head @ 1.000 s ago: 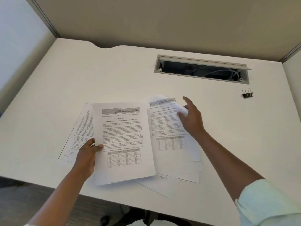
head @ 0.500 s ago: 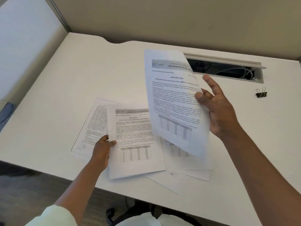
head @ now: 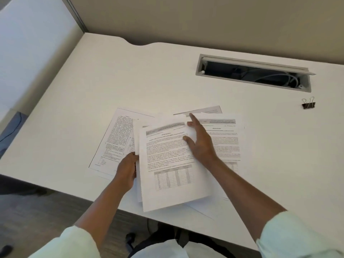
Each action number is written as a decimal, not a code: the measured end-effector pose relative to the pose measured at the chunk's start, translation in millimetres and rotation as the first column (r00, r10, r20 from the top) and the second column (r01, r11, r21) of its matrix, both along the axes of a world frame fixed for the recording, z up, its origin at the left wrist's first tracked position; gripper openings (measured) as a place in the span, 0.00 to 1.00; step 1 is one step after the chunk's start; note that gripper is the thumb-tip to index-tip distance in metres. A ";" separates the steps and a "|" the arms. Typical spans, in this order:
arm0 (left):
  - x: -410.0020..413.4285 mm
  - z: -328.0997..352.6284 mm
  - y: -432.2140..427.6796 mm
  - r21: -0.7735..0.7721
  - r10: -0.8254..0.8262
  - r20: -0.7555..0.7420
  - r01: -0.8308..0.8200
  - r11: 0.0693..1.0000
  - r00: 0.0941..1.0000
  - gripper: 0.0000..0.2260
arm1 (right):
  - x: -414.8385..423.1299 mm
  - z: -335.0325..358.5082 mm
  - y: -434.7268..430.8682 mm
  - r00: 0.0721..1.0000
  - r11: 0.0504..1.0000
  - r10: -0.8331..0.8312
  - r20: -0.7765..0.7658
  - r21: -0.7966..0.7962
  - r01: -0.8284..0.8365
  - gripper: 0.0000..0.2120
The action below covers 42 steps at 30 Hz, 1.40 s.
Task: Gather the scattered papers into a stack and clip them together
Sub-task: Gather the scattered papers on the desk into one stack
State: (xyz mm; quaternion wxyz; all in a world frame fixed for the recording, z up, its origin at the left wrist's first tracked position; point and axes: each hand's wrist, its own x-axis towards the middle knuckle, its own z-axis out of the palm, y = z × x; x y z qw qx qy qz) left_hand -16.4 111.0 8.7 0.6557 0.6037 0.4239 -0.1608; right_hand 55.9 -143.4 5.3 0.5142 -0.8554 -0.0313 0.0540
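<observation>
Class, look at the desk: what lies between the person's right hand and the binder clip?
In the head view, printed sheets stretch rightward from the right hand; beyond them, bare desk reaches the binder clip.

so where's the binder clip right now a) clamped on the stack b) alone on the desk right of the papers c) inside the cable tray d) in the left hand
b: the black binder clip sits alone on the white desk, right of the papers, untouched by the left hand and the right hand.
</observation>
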 end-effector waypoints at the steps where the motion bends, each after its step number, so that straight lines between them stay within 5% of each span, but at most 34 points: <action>1: -1.3 1.0 -1.5 -0.025 0.033 0.017 -0.033 0.999 0.999 0.10 | -2.5 -4.1 5.8 0.999 1.000 0.012 0.032 -0.015 -0.012 0.38; 6: -5.1 1.9 -3.3 -0.116 0.082 0.053 -0.076 0.990 0.995 0.22 | -4.6 -18.2 26.2 0.999 0.996 0.003 0.048 -0.087 0.001 0.36; 9: -5.7 2.7 -5.5 -0.071 0.002 0.038 0.000 0.997 0.999 0.11 | -1.7 -22.3 32.0 1.000 0.994 0.021 -0.005 -0.105 -0.021 0.39; 12: -5.6 -1.6 -2.5 0.037 -0.110 0.013 0.109 0.993 0.994 0.11 | 1.7 -26.4 22.9 0.999 0.969 -0.040 -0.030 -0.244 0.032 0.36; 17: -5.2 -5.4 1.9 0.067 -0.123 0.016 0.122 0.990 0.992 0.11 | 1.4 -16.2 -41.3 0.857 0.745 -0.514 -0.020 -0.506 0.435 0.37; 20: -5.2 -6.7 4.6 0.064 -0.128 0.017 0.127 0.990 0.992 0.11 | -13.9 -11.9 -81.2 0.716 0.598 -0.689 -0.116 -0.648 0.471 0.45; 23: -4.2 -8.6 7.5 0.056 -0.141 0.018 0.140 0.989 0.990 0.11 | -26.0 -14.5 -96.1 0.668 0.554 -0.726 -0.163 -0.715 0.427 0.47; 34: -2.2 -12.9 16.4 0.040 -0.194 -0.001 0.194 0.980 0.981 0.12 | -25.3 -20.8 -98.5 0.660 0.657 -0.712 -0.240 -0.559 0.506 0.33; 38: 0.2 -12.5 19.5 0.037 -0.211 0.004 0.211 0.977 0.977 0.13 | -33.2 -1.5 -102.2 0.767 0.735 -0.631 -0.119 -0.408 0.542 0.12; 42: 1.7 -11.2 21.6 0.032 -0.220 0.005 0.219 0.975 0.976 0.13 | -32.2 44.0 -109.1 0.856 0.811 -0.512 0.077 -0.285 0.511 0.11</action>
